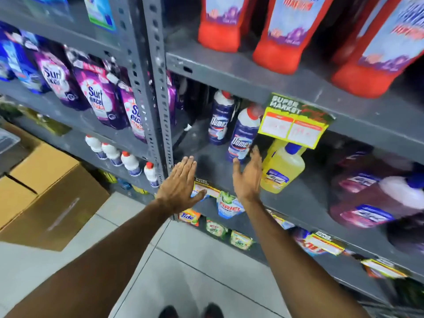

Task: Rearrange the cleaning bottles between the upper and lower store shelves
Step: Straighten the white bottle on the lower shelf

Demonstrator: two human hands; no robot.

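Observation:
Two blue Domex bottles with red caps stand on the middle grey shelf (206,152): the nearer one (243,136) and one further back (220,120). A yellow cleaner bottle (283,168) with a blue cap stands to their right. Several red bottles (282,33) fill the upper shelf (252,74). My left hand (181,182) is flat and empty at the shelf's front edge. My right hand (249,175) is empty too, fingers apart, just in front of the nearer Domex bottle and left of the yellow one.
Large purple jugs (376,198) sit at the right of the middle shelf. Purple Surf Excel pouches (98,97) and small white bottles (130,161) fill the left rack behind a steel upright (158,111). Cardboard boxes (46,191) stand on the floor at left. Detergent packets (229,207) hang below.

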